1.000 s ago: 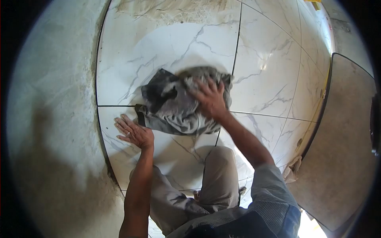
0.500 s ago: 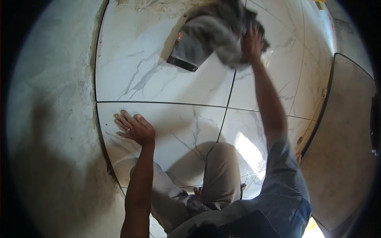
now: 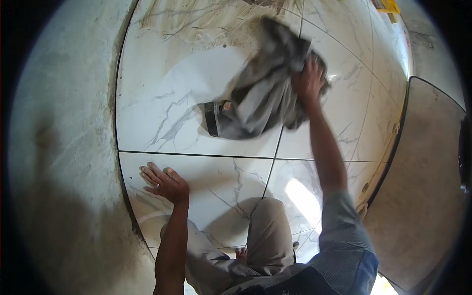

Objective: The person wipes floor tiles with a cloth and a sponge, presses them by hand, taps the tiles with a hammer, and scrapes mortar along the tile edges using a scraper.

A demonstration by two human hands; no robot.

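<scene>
A crumpled grey cloth (image 3: 263, 88), partly blurred, lies across the white marbled floor tiles (image 3: 196, 128), with a dark band at its lower left end. My right hand (image 3: 309, 81) is on the cloth's right part, its fingers bent into the fabric. Flat on the tile at the lower left rests my left hand (image 3: 165, 183), fingers spread and nothing in it, apart from the cloth.
Brownish smears (image 3: 206, 24) cover the tiles at the top. A rough grey wall or slab (image 3: 69, 123) borders the tiles on the left. On the right stands a brown panel (image 3: 418, 187) with a dark edge. Something yellow (image 3: 387, 6) is at the top right.
The cloth went from near my left hand up and to the right, then came slightly back down with my right hand on it. My left hand stays on the tile.
</scene>
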